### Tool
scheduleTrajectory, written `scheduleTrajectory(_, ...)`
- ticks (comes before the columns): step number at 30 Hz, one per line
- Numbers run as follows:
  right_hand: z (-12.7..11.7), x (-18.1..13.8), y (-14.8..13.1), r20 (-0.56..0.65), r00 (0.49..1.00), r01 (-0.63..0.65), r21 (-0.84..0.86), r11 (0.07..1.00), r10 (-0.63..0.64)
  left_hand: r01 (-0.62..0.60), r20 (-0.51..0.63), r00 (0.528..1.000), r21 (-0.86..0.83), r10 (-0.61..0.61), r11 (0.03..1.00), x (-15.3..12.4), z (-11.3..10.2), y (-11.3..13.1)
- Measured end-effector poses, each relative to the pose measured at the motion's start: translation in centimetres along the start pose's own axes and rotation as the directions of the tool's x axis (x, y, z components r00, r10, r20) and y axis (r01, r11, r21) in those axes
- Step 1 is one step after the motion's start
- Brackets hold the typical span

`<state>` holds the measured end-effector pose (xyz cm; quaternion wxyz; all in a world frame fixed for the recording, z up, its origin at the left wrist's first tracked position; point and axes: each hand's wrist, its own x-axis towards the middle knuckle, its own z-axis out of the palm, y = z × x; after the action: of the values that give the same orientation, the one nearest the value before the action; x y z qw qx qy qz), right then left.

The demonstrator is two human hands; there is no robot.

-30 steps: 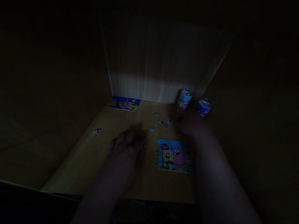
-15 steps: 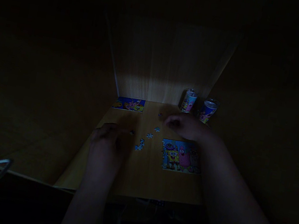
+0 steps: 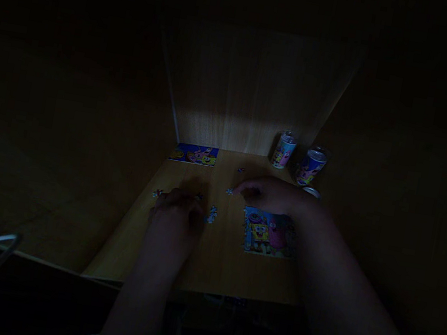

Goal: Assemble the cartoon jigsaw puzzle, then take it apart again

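Note:
My right hand [image 3: 268, 193] reaches in from the right, thumb and fingers drawn together, their tips on a small puzzle piece [image 3: 229, 191]. Below that wrist lies a joined cartoon puzzle [image 3: 264, 232], its right part covered by my forearm. My left hand [image 3: 175, 214] is bent low over the wooden surface, back upward; its fingertips are dark and mostly hidden. Around it lie loose puzzle pieces: a small cluster [image 3: 211, 215] to its right, one piece [image 3: 200, 195] just beyond the fingers and another piece [image 3: 158, 193] to the left.
At the back left lies a blue cartoon picture panel [image 3: 195, 154]. Two cartoon-printed canisters [image 3: 283, 150] [image 3: 311, 167] stand at the back right, with a round lid [image 3: 312, 192] near them. One loose piece [image 3: 241, 169] lies farther back. Dark walls enclose the wooden surface [image 3: 214, 272].
My left hand has moved right, uncovering a piece on its left. My right hand has come left and nearer, onto a piece that now sits slightly farther left. One middle piece no longer shows.

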<state>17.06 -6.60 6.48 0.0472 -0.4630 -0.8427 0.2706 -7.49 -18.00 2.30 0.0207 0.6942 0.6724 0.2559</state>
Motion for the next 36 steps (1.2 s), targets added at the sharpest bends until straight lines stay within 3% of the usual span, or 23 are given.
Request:
scheduleTrajectory(4, 0.2, 0.4, 1.0, -0.066, 0.996, 0.061, 0.001, 0.998, -0.06, -0.056, 0.034, 0.998, -0.076, 0.059, 0.996, -0.2, 0.2, 0.2)
scheduleTrajectory(11, 0.3, 0.8, 1.6, -0.081, 0.993, 0.09, -0.003, 0.996, -0.09, -0.093, 0.123, 0.986, -0.12, 0.108, 0.988, -0.4, -0.4, 1.1)
scheduleTrajectory(17, 0.0, 0.6, 1.8, -0.099, 0.992, 0.075, -0.01, 0.997, -0.076, -0.017, 0.082, 0.996, -0.097, 0.025, 0.995, 0.0, -0.3, -0.6)
scheduleTrajectory(24, -0.6, 0.2, 2.0, -0.014, 0.999, 0.035, -0.037, 0.999, -0.036, -0.074, 0.128, 0.988, -0.113, 0.088, 0.991, -0.3, -0.7, 0.8)
scheduleTrajectory(31, -1.2, -0.4, 2.4, 0.078, 0.997, -0.017, -0.064, 0.998, 0.022, 0.043, 0.092, 0.994, 0.089, -0.051, 0.995, -0.6, -1.2, 0.8)
scheduleTrajectory(36, -1.3, -0.3, 2.2, 0.157, 0.988, -0.011, -0.014, 1.0, 0.013, -0.034, 0.179, 0.983, -0.003, 0.034, 0.999, -0.6, -1.2, 0.4)
